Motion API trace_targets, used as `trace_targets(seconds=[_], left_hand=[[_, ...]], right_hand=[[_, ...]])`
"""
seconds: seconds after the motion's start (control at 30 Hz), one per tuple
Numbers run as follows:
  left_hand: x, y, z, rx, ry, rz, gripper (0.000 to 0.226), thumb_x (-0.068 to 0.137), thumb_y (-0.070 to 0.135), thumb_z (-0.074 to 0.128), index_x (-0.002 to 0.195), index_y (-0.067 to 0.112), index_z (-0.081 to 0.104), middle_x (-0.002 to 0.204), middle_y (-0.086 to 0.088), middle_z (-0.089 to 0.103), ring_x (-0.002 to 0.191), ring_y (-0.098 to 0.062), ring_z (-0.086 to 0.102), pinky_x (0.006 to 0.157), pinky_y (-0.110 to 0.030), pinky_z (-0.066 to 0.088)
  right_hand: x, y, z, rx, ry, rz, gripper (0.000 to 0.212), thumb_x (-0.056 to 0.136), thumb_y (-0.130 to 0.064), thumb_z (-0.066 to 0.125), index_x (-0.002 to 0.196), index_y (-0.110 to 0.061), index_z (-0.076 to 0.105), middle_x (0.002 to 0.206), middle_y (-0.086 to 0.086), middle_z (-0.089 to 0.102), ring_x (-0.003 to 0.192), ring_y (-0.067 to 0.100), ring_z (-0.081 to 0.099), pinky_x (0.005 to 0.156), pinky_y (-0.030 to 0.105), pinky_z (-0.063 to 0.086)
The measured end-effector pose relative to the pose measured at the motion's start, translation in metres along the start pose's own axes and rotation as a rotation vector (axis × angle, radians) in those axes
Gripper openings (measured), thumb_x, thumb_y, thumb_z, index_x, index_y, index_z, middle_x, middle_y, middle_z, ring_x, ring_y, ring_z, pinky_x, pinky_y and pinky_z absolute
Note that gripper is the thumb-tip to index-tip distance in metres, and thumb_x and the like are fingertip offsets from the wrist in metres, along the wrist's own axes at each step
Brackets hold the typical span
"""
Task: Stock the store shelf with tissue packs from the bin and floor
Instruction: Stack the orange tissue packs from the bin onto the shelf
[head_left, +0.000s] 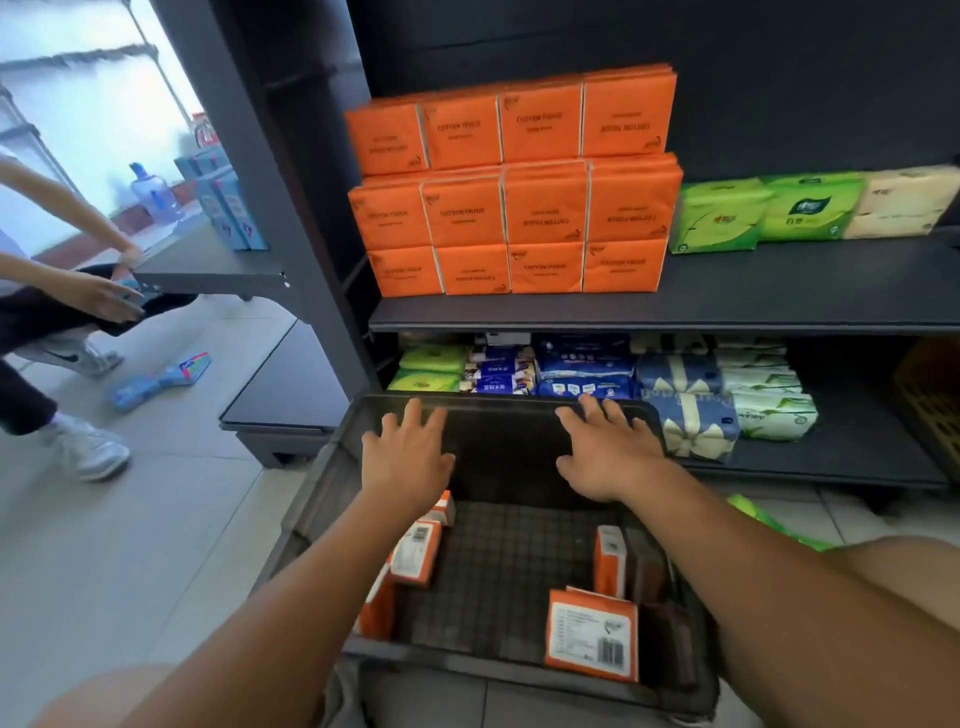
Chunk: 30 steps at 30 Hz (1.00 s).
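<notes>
Bin rim (498, 401) under splayed fingers (414, 418)

Shows large pale-grey floor tiles (156, 519), faintly glossy, with thin joints. Takes daylight from the upper left, through a bright, washed-out window (93, 98) crossed by a thin wire rack (104, 52). Closes behind in a dark back panel (779, 78) beside a slanting grey upright post (249, 156), with a low dark platform (291, 384) resting on the tiles at its foot, left of centre.
</notes>
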<state>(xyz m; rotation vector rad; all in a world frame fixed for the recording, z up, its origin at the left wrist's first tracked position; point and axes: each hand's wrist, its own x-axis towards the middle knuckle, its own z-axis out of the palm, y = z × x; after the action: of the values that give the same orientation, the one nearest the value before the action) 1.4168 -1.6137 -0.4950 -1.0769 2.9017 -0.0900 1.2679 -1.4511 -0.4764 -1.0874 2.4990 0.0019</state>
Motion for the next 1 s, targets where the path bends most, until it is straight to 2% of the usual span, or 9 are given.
trace_targets(seconds=[0.23, 0.33, 0.47, 0.57, 0.67, 0.77, 0.9, 1.0], left_hand=[[-0.005, -0.025, 0.033, -0.007, -0.079, -0.060, 0.046, 0.096, 0.039, 0.050, 0.138, 0.023, 0.046, 0.137, -0.005, 0.049, 0.127, -0.030, 0.045, 0.100, -0.046, 0.040], [-0.004, -0.038, 0.053, 0.035, -0.157, -0.073, 0.034, 0.095, 0.035, 0.049, 0.126, 0.021, 0.054, 0.124, -0.005, 0.057, 0.117, -0.030, 0.052, 0.092, -0.042, 0.042], [-0.002, -0.055, 0.087, 0.101, -0.230, -0.052, 0.028, 0.092, 0.039, 0.052, 0.115, 0.025, 0.060, 0.112, 0.000, 0.064, 0.105, -0.025, 0.060, 0.084, -0.039, 0.043], [-0.004, -0.065, 0.110, 0.146, -0.308, -0.047, 0.032, 0.091, 0.036, 0.054, 0.122, 0.026, 0.058, 0.114, 0.001, 0.064, 0.105, -0.023, 0.061, 0.084, -0.037, 0.044], [-0.009, -0.081, 0.133, 0.058, -0.427, -0.151, 0.032, 0.093, 0.036, 0.055, 0.122, 0.023, 0.057, 0.113, 0.000, 0.064, 0.099, -0.021, 0.062, 0.080, -0.034, 0.050], [-0.009, -0.089, 0.155, 0.032, -0.505, -0.203, 0.033, 0.094, 0.032, 0.053, 0.125, 0.019, 0.055, 0.124, -0.005, 0.059, 0.111, -0.024, 0.059, 0.086, -0.035, 0.050], [0.000, -0.084, 0.180, 0.055, -0.556, -0.170, 0.034, 0.096, 0.026, 0.051, 0.128, 0.017, 0.051, 0.127, -0.007, 0.057, 0.115, -0.026, 0.058, 0.085, -0.035, 0.047], [0.003, -0.083, 0.200, 0.061, -0.687, -0.128, 0.042, 0.094, 0.026, 0.053, 0.135, 0.019, 0.047, 0.129, -0.007, 0.055, 0.116, -0.027, 0.057, 0.087, -0.036, 0.048]], right_hand=[[0.009, -0.013, 0.007, -0.034, -0.056, 0.000, 0.060, 0.101, -0.043, 0.045, 0.155, -0.028, 0.025, 0.161, 0.002, 0.022, 0.147, 0.029, 0.022, 0.111, 0.050, 0.032], [0.016, -0.018, 0.014, -0.042, -0.098, -0.005, 0.057, 0.101, -0.042, 0.045, 0.154, -0.029, 0.028, 0.158, 0.001, 0.029, 0.143, 0.028, 0.030, 0.106, 0.049, 0.036], [0.026, -0.021, 0.025, -0.042, -0.136, -0.003, 0.054, 0.101, -0.041, 0.046, 0.152, -0.029, 0.033, 0.153, 0.001, 0.037, 0.137, 0.026, 0.040, 0.101, 0.046, 0.040], [0.034, -0.019, 0.034, -0.041, -0.171, 0.014, 0.050, 0.100, -0.040, 0.047, 0.148, -0.028, 0.040, 0.146, 0.001, 0.045, 0.128, 0.024, 0.049, 0.095, 0.042, 0.042], [0.040, -0.015, 0.043, -0.034, -0.192, 0.035, 0.046, 0.100, -0.039, 0.048, 0.145, -0.027, 0.043, 0.141, 0.002, 0.050, 0.124, 0.023, 0.051, 0.091, 0.041, 0.040], [0.047, -0.013, 0.054, -0.046, -0.184, 0.038, 0.044, 0.100, -0.040, 0.047, 0.142, -0.028, 0.046, 0.138, 0.000, 0.054, 0.123, 0.023, 0.052, 0.090, 0.041, 0.040], [0.057, -0.010, 0.065, -0.036, -0.215, 0.036, 0.043, 0.101, -0.040, 0.045, 0.142, -0.028, 0.046, 0.133, 0.000, 0.057, 0.120, 0.022, 0.054, 0.088, 0.039, 0.040], [0.065, -0.006, 0.073, -0.048, -0.228, 0.044, 0.043, 0.101, -0.040, 0.044, 0.142, -0.028, 0.046, 0.134, 0.000, 0.057, 0.121, 0.023, 0.054, 0.088, 0.039, 0.039]])
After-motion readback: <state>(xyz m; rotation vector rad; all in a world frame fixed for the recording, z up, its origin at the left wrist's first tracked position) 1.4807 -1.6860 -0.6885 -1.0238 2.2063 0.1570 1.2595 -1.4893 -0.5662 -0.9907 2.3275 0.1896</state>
